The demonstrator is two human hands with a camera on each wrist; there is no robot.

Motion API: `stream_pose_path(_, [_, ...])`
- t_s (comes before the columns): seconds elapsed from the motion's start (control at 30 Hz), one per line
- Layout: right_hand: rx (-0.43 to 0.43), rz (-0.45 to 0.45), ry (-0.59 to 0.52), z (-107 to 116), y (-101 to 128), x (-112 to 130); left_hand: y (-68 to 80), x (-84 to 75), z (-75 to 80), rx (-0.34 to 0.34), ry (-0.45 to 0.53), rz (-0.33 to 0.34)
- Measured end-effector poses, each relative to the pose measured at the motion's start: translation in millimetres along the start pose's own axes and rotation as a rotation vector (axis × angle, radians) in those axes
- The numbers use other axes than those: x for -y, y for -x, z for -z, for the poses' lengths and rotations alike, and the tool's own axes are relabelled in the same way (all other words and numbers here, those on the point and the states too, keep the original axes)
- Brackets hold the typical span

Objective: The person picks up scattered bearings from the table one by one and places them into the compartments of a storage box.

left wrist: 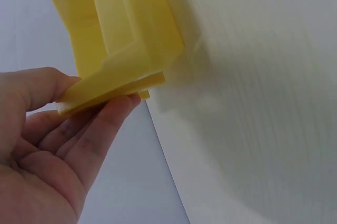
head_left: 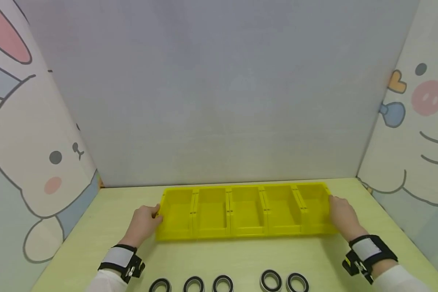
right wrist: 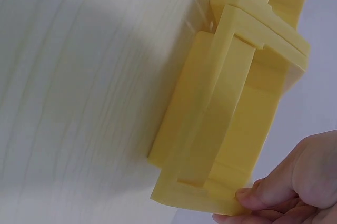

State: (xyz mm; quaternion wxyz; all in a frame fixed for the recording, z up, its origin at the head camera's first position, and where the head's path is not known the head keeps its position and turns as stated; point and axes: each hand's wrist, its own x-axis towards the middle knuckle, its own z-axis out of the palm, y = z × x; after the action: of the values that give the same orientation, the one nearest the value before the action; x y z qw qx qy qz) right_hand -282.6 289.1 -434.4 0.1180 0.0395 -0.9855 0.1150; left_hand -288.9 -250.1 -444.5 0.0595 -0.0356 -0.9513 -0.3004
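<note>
A row of yellow plastic storage bins (head_left: 246, 234), joined side by side, spans the middle of the table in the head view. At its left end my left hand (head_left: 143, 222) pinches the outer wall, thumb on the inside and fingers beneath, as the left wrist view shows of the bin end (left wrist: 131, 60). My right hand (head_left: 344, 215) grips the opposite end; in the right wrist view its thumb lies on the rim of the end bin (right wrist: 197, 195). The compartments hold nothing.
Several bearings, black-and-silver rings, lie along the near edge: one bearing (head_left: 271, 280) right of the middle, another bearing (head_left: 160, 285) at the left. Behind the bins rises a grey back wall (head_left: 219, 101); cartoon-printed panels (head_left: 54, 182) flank the pale wooden table (head_left: 241, 259).
</note>
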Motion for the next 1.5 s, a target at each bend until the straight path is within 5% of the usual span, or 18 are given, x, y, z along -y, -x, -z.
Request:
stream_pose_path(0.37, [0.037,-0.014,0.028,-8.2,-9.5,21.1,14.5,15.1,16.1,-0.003,-0.005,0.041])
stream_pose_path(0.6, [0.008,0.063,0.026,-7.5,-5.3,18.1,16.3,15.8,17.7,0.007,-0.008,0.073])
stream_pose_path(0.77, [0.069,0.107,0.021,-1.8,-2.7,9.3,17.6,12.4,17.1,0.024,-0.006,0.083])
stream_pose_path(1.07, [0.08,0.292,-0.098,-13.5,48.8,19.3,21.9,12.3,17.0,0.015,-0.003,0.079])
stream_pose_path(1.2, [0.255,0.404,-0.218,-17.4,78.5,37.5,22.5,13.6,18.0,0.019,-0.003,0.081])
stream_pose_path(1.3, [0.504,0.423,-0.319,-16.1,93.2,47.6,22.5,15.3,18.4,0.023,-0.004,0.088])
stream_pose_path(1.5, [0.752,0.488,-0.291,-34.9,97.6,44.4,24.7,17.9,18.9,0.02,-0.017,0.083])
